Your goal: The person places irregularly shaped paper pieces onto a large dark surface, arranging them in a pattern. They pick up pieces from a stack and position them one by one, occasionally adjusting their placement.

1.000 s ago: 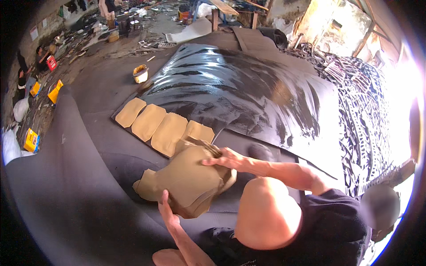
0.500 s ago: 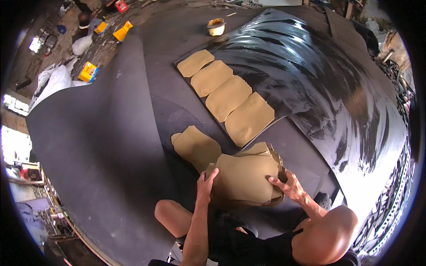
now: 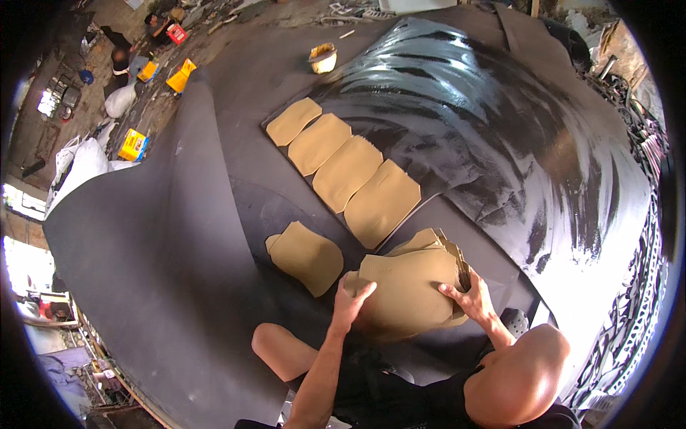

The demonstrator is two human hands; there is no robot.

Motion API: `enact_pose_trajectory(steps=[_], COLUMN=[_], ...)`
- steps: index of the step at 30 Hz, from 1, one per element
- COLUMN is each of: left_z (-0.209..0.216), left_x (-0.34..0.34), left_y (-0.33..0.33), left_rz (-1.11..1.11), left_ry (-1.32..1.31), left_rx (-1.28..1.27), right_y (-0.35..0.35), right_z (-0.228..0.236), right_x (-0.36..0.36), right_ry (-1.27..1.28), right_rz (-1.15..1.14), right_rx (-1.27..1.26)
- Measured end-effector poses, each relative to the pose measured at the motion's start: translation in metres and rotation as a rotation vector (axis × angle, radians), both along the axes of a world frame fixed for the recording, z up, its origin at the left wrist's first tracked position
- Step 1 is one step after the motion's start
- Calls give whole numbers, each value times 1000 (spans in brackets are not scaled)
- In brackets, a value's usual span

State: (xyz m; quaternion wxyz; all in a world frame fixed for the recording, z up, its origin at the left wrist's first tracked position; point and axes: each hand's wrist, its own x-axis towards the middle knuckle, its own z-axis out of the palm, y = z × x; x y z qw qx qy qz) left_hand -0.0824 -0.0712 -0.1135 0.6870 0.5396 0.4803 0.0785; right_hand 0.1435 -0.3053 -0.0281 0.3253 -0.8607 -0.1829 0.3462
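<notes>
My left hand (image 3: 350, 297) grips the left edge of a thick stack of tan cut sheet panels (image 3: 409, 286), thumb on top. My right hand (image 3: 471, 297) is closed round the opposite edge, its thumb also on the top panel. The panels have curved sides and clipped corners; their material I cannot tell. The stack is tilted above my lap, its layers fanned unevenly at the far right. Left of it, apart from my hand, a loose tan panel (image 3: 307, 257) lies over another's edge. Farther off, several tan panels (image 3: 382, 204) lie in a slanting row on black sheeting.
Large black sheeting (image 3: 200, 314) spreads around me, with a raised fold at left. A wet, glossy black coat (image 3: 493, 143) covers the right part. Beyond the row stands a stained, cream-coloured pot (image 3: 324, 58). Yellow boxes (image 3: 133, 145), white sacks (image 3: 86, 161) and people are at far left.
Both hands, still on the stack, have shifted it slightly right, widening the gap to the loose panel. The view has turned a little, and another person shows at the far left.
</notes>
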Motion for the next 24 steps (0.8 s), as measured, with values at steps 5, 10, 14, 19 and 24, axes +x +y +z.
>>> enact_pose_trajectory(steps=[5,10,14,19,24], left_z=[3,14,-11,-59,19], left_x=[10,3,2,-8,3], left_y=[-35,-65,-73,-82,-86], left_rz=[-91,-17,-122,199,291], left_ry=[203,231,537,525,92], left_rx=[556,821,893,911,1154], right_y=[-10,-20,-14,-2,-15], right_z=[-10,-33,-40,0,40], right_x=[14,4,-3,-15,12], right_ry=[-383,-522,-526,256,121], right_rz=[118,271,374,500,432], right_rx=[-112,20,298,285,984])
